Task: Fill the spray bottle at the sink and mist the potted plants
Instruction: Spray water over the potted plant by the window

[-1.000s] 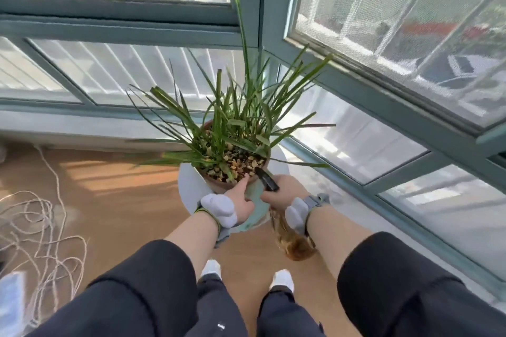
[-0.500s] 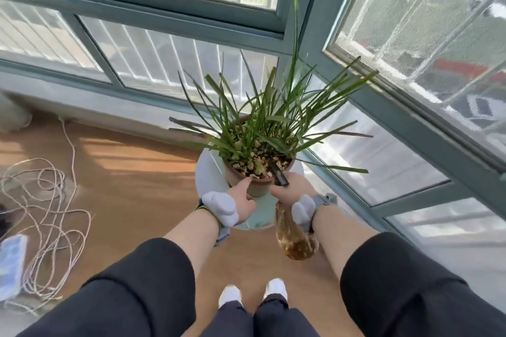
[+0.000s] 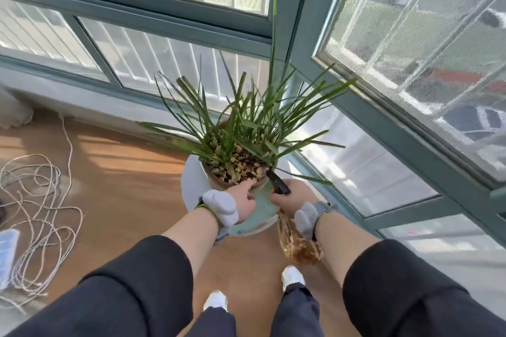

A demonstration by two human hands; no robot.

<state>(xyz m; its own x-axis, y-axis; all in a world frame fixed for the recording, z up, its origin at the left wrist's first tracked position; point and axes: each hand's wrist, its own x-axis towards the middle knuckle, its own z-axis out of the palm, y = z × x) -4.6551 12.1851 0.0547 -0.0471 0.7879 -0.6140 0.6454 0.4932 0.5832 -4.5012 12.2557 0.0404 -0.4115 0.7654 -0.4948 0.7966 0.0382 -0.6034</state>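
- Where the wooden floor runs to the far left, a loose tangle of pale cord lies on it, just beside a blurred bluish object at the frame's edge.
- Left hand, with a grey band on its wrist, reaches to the near side of the pot: the thumb lies on the rim and the fingers curl against the wall below, so its grip is closed on the pot.
- Brown and round, the pot stands on a pale round stand in the corner of the windows; pebbles cover its soil, and the long narrow leaves of the plant fan upward.
- Right hand, banded likewise, has its grip clamped round the neck of the spray bottle; the amber body hangs below the hand over the floor, and the black nozzle points at the pot's near right rim, touching it or just short of it.
- Teal-framed windows run along the right.
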